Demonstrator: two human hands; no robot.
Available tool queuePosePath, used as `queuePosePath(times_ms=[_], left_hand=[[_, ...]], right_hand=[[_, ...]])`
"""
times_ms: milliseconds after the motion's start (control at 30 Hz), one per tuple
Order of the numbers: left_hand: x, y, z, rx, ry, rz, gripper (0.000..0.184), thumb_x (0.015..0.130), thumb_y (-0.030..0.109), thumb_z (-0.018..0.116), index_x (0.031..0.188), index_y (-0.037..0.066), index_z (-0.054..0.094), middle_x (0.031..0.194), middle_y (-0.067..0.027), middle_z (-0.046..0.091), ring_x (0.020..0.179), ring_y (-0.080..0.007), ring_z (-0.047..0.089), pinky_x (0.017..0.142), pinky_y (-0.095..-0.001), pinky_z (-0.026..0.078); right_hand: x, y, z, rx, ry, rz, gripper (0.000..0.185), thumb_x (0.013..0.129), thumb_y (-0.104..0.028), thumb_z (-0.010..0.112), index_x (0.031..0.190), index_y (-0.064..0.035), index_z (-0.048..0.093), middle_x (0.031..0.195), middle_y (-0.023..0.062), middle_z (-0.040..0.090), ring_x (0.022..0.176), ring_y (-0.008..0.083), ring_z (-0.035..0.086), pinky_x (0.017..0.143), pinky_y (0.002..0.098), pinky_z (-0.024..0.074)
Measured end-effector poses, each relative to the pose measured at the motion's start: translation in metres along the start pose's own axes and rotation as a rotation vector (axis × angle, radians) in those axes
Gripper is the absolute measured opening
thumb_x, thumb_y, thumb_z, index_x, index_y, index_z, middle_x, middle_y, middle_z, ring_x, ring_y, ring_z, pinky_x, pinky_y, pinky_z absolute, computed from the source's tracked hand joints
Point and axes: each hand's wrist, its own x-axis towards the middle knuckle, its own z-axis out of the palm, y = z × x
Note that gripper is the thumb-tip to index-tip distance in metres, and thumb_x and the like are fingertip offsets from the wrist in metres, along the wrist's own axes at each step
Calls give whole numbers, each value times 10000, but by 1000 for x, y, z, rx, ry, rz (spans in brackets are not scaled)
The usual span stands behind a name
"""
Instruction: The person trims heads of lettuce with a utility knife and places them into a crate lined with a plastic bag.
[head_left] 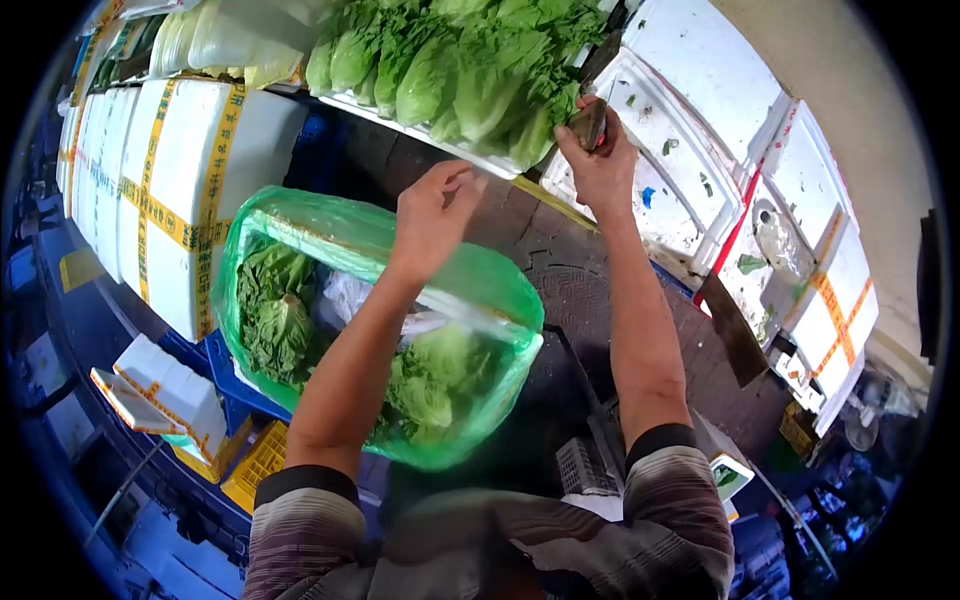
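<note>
Crossing a translucent green plastic bag (475,275) of lettuce, the left forearm (350,370) hides its middle, while the left hand (435,215) curls, contents unclear, apart from the right hand (605,170), clamped on a small, dark, flat object (588,124) beside leafy, bright-green lettuce heads (430,85) ahead.

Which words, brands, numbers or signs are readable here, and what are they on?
None can be read with certainty.
Yellow tape on the white foam boxes at left: printed characters, too small and blurred.
Orange tape on the white box at right: too blurred to make out any lettering.
</note>
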Motion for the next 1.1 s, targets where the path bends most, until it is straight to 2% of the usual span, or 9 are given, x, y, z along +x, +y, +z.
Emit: queuePosePath(times_ms=[100,300,367,400,600,667,700,833,1100], left_hand=[[8,34,3,-22,-23,88,384,923,196,689,1203,-59,628,1044,-107,706,936,-116,648,823,-243,505],[48,27,30,50,-77,143,376,910,165,668,1209,-59,626,1044,-134,726,952,-151,689,833,-270,522],[46,22,40,143,-75,94,365,885,224,660,1161,-14,652,1030,-230,707,994,-350,697,850,-393,539],[46,10,47,140,-76,102,360,875,228,667,1147,-9,656,985,-231,705,956,-357,700,829,-405,541],[-4,1,41,63,-127,2,370,891,275,684,1125,-10,660,976,-210,712,930,-325,709,820,-357,539],[-37,-12,26,-35,-131,-24,345,934,242,661,1154,-23,648,939,-105,689,869,-166,632,782,-287,510],[-56,-20,15,-81,-110,-50,333,955,226,649,1169,-29,641,920,-52,677,838,-87,593,763,-252,495],[-146,-4,-40,-11,-87,-265,321,939,185,666,1199,-3,652,1093,-136,715,987,-187,665,833,-314,516],[-256,-122,-174,-133,484,-451,228,954,165,634,1067,-33,647,868,-37,665,803,-106,610,740,-258,488]], right_hand=[[-3,-19,-8,-49,-70,138,458,837,-140,781,1230,10,599,889,21,624,764,58,522,674,226,464],[0,0,6,75,35,-48,572,808,-254,790,1242,68,600,669,8,557,554,67,443,500,249,402],[-2,-14,-1,-16,-34,101,660,794,-285,807,1296,73,573,708,49,609,571,92,492,514,267,431],[-2,-13,0,-8,-17,77,685,779,-291,821,1301,74,568,724,53,618,576,94,504,518,268,440],[-17,12,-3,41,45,10,902,717,-271,866,1430,61,424,1159,211,635,890,176,600,787,302,502],[-35,24,-12,-71,34,65,988,723,-254,859,1499,42,324,1407,257,517,1111,233,567,975,328,453],[-49,24,-19,54,11,240,877,779,-226,816,1483,26,360,1368,200,566,1086,241,580,965,334,462],[-124,50,-43,31,36,534,453,950,-234,645,1335,-31,520,1139,85,628,877,135,607,611,264,518],[-243,-34,9,27,-349,575,352,911,-232,674,1154,8,590,968,58,658,700,97,586,545,244,496]])
